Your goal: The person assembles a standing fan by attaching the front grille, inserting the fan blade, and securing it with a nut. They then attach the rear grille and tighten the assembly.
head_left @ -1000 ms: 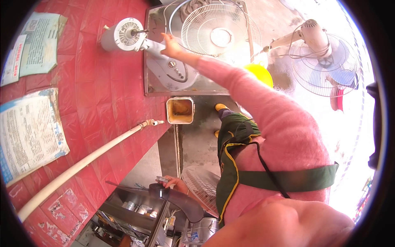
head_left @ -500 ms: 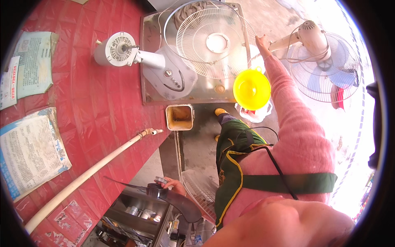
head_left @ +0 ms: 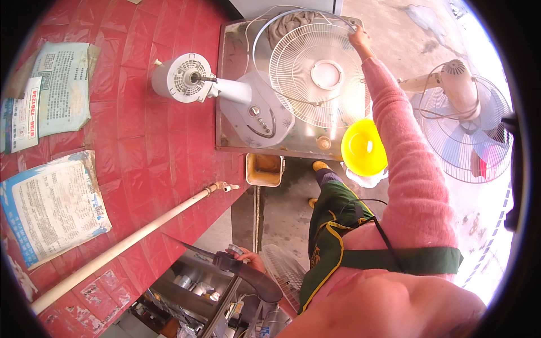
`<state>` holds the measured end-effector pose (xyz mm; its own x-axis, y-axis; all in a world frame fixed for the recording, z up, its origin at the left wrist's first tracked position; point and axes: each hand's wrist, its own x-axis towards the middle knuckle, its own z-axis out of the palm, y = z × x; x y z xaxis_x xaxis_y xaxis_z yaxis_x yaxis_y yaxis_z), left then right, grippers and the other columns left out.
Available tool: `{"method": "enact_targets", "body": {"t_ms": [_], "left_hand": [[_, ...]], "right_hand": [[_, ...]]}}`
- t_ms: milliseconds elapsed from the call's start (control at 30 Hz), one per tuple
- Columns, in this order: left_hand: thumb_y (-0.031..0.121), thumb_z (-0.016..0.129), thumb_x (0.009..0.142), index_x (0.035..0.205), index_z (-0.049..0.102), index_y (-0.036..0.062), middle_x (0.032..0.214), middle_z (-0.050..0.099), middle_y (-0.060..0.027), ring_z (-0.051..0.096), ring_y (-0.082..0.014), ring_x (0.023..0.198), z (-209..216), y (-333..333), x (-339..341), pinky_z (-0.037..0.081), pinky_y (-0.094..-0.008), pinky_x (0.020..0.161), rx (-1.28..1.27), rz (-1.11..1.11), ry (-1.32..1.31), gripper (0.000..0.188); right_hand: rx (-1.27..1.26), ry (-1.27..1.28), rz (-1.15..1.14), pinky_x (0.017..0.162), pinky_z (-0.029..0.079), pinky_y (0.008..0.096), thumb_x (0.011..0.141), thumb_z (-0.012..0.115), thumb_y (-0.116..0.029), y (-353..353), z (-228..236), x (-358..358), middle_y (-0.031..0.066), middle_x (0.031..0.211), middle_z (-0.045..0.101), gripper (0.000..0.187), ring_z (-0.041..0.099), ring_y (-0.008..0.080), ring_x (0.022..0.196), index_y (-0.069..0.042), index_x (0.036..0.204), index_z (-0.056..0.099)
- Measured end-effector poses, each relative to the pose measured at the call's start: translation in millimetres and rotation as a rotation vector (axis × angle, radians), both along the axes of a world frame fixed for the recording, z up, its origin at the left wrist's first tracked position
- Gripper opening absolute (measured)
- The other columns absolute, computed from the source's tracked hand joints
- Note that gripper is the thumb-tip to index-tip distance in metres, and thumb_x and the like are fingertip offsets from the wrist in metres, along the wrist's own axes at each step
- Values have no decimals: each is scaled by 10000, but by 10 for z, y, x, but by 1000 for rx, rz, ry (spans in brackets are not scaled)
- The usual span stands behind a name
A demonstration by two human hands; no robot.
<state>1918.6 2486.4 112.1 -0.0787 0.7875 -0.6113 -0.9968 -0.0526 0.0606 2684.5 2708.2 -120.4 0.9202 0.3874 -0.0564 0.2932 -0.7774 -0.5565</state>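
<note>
My left hand [head_left: 253, 259] is closed on a dark fan blade [head_left: 260, 283] at the hub, low in the view. A small grey round knob or cap [head_left: 234, 249] shows by the fingers. My right arm reaches far out, and my right hand [head_left: 360, 40] is closed at the far right edge of a pale hoop-shaped fan guard ring [head_left: 256, 38]. This ring lies around a white wire fan grille [head_left: 293, 62] on a metal table [head_left: 231, 132]. Left of the grille is a fan stand [head_left: 256, 115] with its bare motor housing [head_left: 181, 78].
A yellow basin [head_left: 356, 147] stands by the table's near right corner. Another fan [head_left: 465, 129] is on the right. A square bin [head_left: 265, 170] stands near the wall, where a pipe [head_left: 129, 242] runs along red covering. A grey cloth [head_left: 293, 27] lies behind the grille.
The view has shifted, so the scene sits further right and lower. My right hand has moved from the grille's right side to its far right edge. My left hand keeps the fan blade.
</note>
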Motion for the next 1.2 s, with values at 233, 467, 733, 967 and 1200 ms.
{"method": "enact_targets", "body": {"t_ms": [233,467,733,967,1200], "left_hand": [[76,640,786,1138,595,40,941,600,-41,572,-111,769,-13,55,68,535,-174,615,-24,3,78,357],[72,618,801,1135,603,55,925,595,-41,569,-103,760,60,196,268,531,-171,609,-64,-13,49,335],[52,598,776,1115,600,-7,941,592,-77,569,-157,829,-13,208,250,554,-237,676,44,-120,-60,344],[47,591,779,1119,600,-2,935,587,-81,572,-159,820,-127,223,155,553,-239,674,29,-111,-48,343],[45,586,784,1124,600,3,934,580,-89,575,-164,812,-161,278,153,551,-242,684,20,-104,-88,343]], "right_hand": [[-243,-4,-200,898,461,419,805,500,-198,-213,-416,57,267,1113,585,423,587,381,1019,-80,1207,554],[317,-33,-87,675,502,353,908,471,-245,-474,14,-312,91,868,686,297,655,199,752,-156,1147,623],[704,239,-118,479,426,245,927,448,-163,-989,256,-896,37,649,631,300,515,83,474,-92,1171,607],[630,388,-229,478,436,240,912,427,-99,-1432,116,-1029,61,657,634,314,545,93,487,-71,1181,586],[-151,-8,-106,826,483,375,836,538,-215,-1517,38,-914,165,1028,635,388,616,222,954,-118,1211,565]]}}
